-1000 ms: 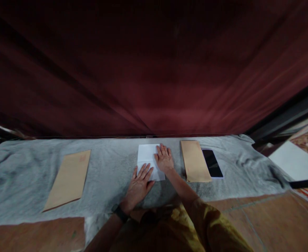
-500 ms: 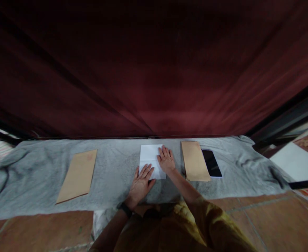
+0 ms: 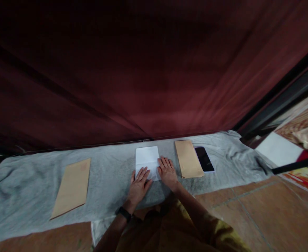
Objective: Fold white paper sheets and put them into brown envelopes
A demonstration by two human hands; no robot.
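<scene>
A white sheet of paper (image 3: 147, 155) with a crease across its middle lies flat on the grey cloth (image 3: 111, 168). My left hand (image 3: 139, 186) rests on its lower left part, palm down with the fingers spread. Along the paper's right edge lies my right hand (image 3: 167, 172), flat, its fingers stretched out and touching the sheet. Just right of that hand is a stack of brown envelopes (image 3: 189, 159). Part of the paper's lower edge is hidden under my left hand.
A dark phone (image 3: 204, 159) lies beside the envelope stack. Farther left is another brown envelope or small pile (image 3: 72, 187). A dark red curtain (image 3: 154, 87) hangs behind the cloth. Brown floor tiles (image 3: 264, 210) show in front, and a white sheet (image 3: 278, 148) lies at the far right.
My right hand has slid down along the paper's right edge toward me. My left hand stays on the lower left part. The whole view has tilted and shifted slightly.
</scene>
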